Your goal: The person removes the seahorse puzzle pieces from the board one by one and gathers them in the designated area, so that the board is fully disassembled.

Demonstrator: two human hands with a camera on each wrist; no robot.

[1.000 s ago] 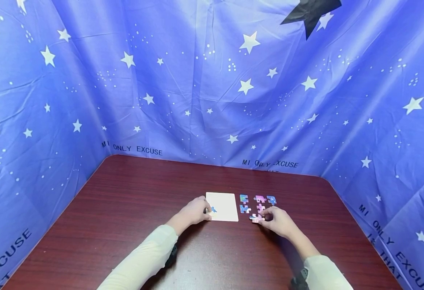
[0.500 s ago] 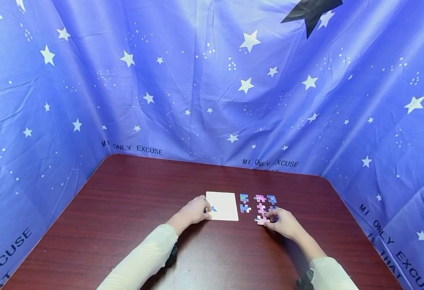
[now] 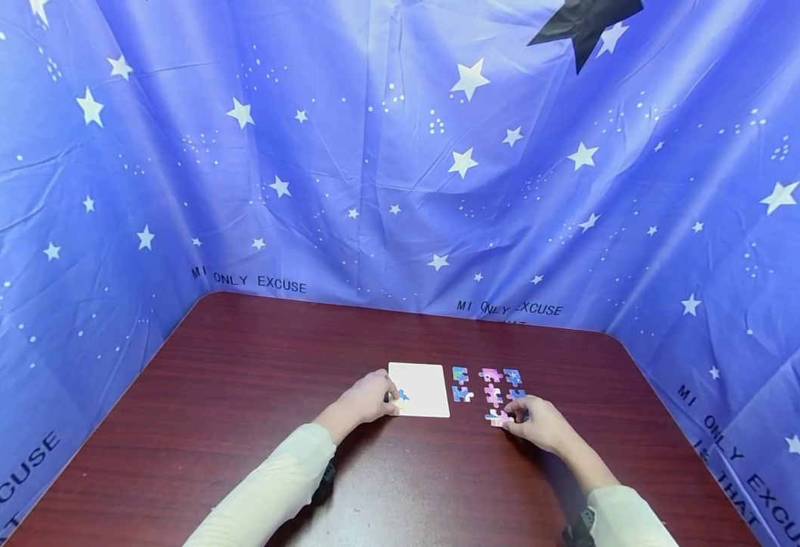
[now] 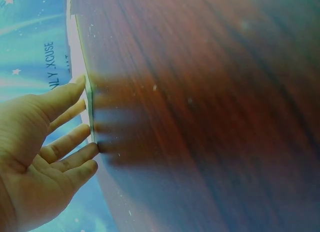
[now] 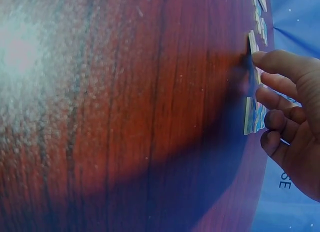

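Note:
The left hand (image 3: 370,396) grips the left side of a square white board (image 3: 423,387), its thumb near the front corner. A small blue and yellow patch (image 3: 403,397) shows on the board beside those fingers; I cannot tell whether it is a piece or print. To the right, the right hand (image 3: 539,424) pinches a mostly pink jigsaw piece (image 3: 497,418) between thumb and finger, low over the table. In the right wrist view the thumb (image 5: 265,59) lies against that piece's edge, while the other fingers are loosely bent.
Two blue jigsaw pieces, one a corner piece (image 3: 460,374), lie right of the board. Beyond the right hand are pink pieces (image 3: 492,395) and blue pieces (image 3: 512,377), one partly hidden. A dark red wooden table (image 3: 290,342) meets a blue star-printed curtain (image 3: 372,152).
The right hand has moved a little right and nearer the person with the pink jigsaw piece, away from the board. The left hand stays on the board.

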